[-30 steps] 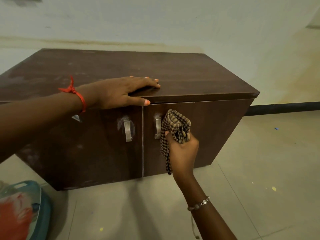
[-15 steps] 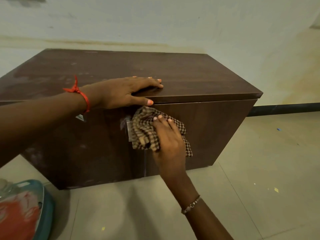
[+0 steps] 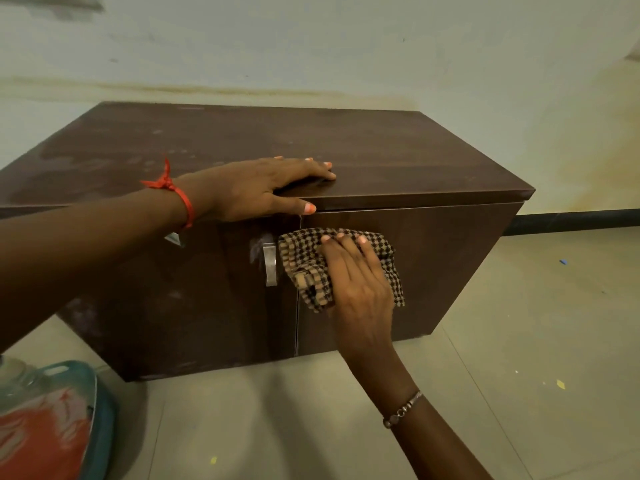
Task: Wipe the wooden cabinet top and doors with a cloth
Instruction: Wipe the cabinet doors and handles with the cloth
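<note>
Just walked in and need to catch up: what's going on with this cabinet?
A person is wiping the wooden cabinet. The right hand presses a checked cloth flat against the right door, near its top beside the left door's metal handle. The left hand rests flat on the cabinet top at its front edge. Pale smudges show there.

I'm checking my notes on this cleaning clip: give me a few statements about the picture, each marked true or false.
1. The left hand rests on the cabinet top. True.
2. The cloth lies on the cabinet top. False: the right hand presses it against the right door.
3. The cloth is plain white. False: it is checked, brown and black.
4. The left door shows a metal handle. True.
5. Both doors stand open. False: both are closed.
</note>
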